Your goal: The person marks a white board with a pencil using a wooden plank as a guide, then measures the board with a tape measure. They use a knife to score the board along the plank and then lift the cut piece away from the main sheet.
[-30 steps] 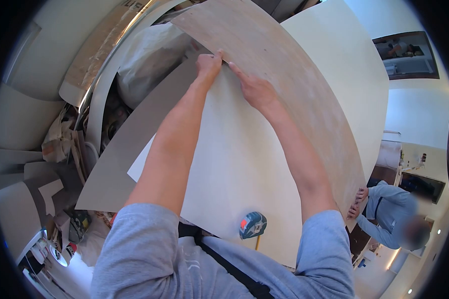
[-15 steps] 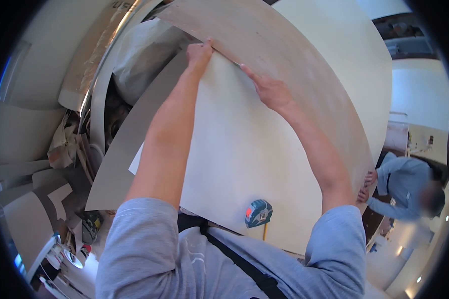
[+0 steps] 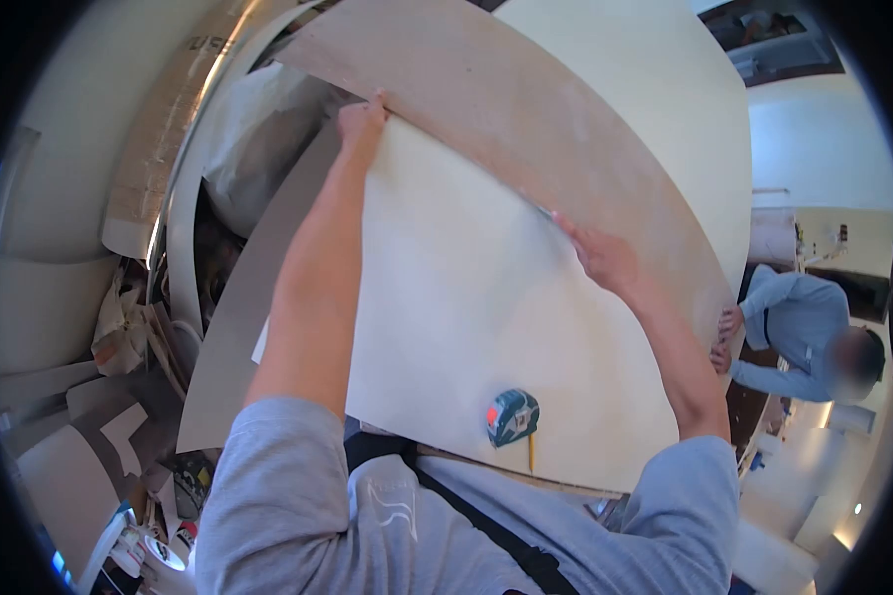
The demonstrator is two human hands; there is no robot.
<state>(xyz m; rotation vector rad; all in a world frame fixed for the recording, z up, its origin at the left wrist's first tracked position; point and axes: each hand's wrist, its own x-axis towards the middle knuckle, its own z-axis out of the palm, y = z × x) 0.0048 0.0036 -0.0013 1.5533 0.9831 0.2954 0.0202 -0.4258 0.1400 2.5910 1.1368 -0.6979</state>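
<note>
My left hand [image 3: 363, 121] is closed at the near edge of a long brown board [image 3: 466, 84], its thumb on that edge. The board lies across a large white sheet [image 3: 446, 297]. Further right along the same edge, my right hand [image 3: 607, 260] pinches a thin, pointed tool [image 3: 546, 212] with the index finger stretched along it. The tip rests where board and sheet meet; most of the tool is hidden in the hand. A teal tape measure [image 3: 512, 416] sits on the sheet near my body, beside a yellow pencil [image 3: 531, 454].
At the right, another person [image 3: 809, 322] has both hands on the far end of the brown board. A grey panel [image 3: 238, 337] lies under the sheet at left. Beyond it are a plastic-wrapped bundle [image 3: 258, 139] and stacked offcuts [image 3: 119, 436].
My right hand has slid the thin tool rightward and nearer along the board's edge, away from my left hand. My left hand stays at the edge; the whole view has shifted slightly.
</note>
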